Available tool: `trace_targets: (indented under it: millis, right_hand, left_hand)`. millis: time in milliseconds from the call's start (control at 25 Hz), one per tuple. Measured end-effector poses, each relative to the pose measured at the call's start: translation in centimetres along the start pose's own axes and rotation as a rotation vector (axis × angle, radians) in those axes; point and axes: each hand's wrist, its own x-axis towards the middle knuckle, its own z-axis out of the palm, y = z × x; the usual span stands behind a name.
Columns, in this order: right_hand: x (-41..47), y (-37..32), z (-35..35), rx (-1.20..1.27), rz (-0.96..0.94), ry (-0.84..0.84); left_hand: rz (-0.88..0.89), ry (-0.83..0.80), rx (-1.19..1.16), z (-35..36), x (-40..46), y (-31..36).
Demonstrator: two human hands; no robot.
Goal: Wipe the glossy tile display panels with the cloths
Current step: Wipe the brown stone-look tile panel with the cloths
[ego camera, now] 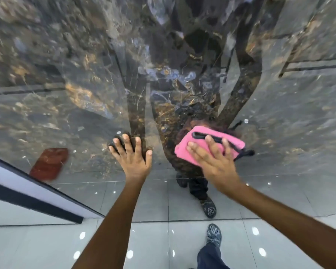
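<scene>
Panel [70, 78]: right hand [213, 158] flat on pink cloth [198, 146]; left hand [133, 154] spread, bare.

We press our left hand [133, 154] flat on the tile panel [85, 90]; to its right, our right hand [211, 158] presses the cloth [200, 144] there, above the floor [144, 239].

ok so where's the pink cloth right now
In the head view the pink cloth is right of centre, pressed flat against the dark glossy panel under the right hand, level with the bare left hand.
</scene>
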Motion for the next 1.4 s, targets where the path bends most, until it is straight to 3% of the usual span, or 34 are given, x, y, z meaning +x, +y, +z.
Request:
trace_targets:
  millis: [200,320,400,520,720,800,960,1080,1160,1320,1360,1400]
  right_hand:
    - [-2.9,-11.8,4.7,0.014,-0.528,-0.317]
    - [-3.8,-9.4,5.4,0.039,-0.748,-0.485]
    - [-7.4,-4.0,5.1,0.05,-0.694,-0.596]
    - [-12.1,2.2,4.7,0.052,-0.65,-0.381]
    - [-6.9,-5.2,6.3,0.167,-0.755,-0.313]
    - [-5.8,-4.7,5.9,0.132,-0.753,-0.317]
    - [-6.1,2.9,1.7,0.044,-0.706,-0.312]
    - [-2.3,6.9,-1.8,-0.029,-0.624,-0.218]
    - [3.8,9.5,-5.1,-0.032,-0.459,-0.036]
    - [15.4,14.8,-11.5,0.108,0.117,0.326]
    - [16.0,14.4,-11.9,0.171,0.186,0.345]
    - [15.7,13.3,-11.5,0.181,0.138,0.313]
  left_hand:
    - [0.006,0.005,-0.016,0.0,-0.5,-0.2]
    - [0.017,-0.006,-0.01,-0.1,-0.4,-0.2]
    - [0.01,0.001,-0.013,0.0,-0.5,-0.1]
    - [0.006,0.009,-0.015,0.1,-0.5,-0.1]
    - [0.037,-0.009,0.004,0.2,-0.8,-0.5]
    - [0.029,-0.008,-0.025,0.1,-1.0,-0.5]
    - [-0.001,-0.075,0.011,-0.9,-0.2,0.0]
    - [-0.264,-0.14,-0.088,-2.4,0.2,4.0]
    - [-0.405,-0.098,-0.21,-3.9,2.7,7.4]
    - [-0.209,0.112,-0.314,-7.1,15.8,10.3]
    - [-0.191,0.164,-0.299,-7.8,19.2,10.4]
    - [-0.175,0.186,-0.265,-8.1,21.7,10.5]
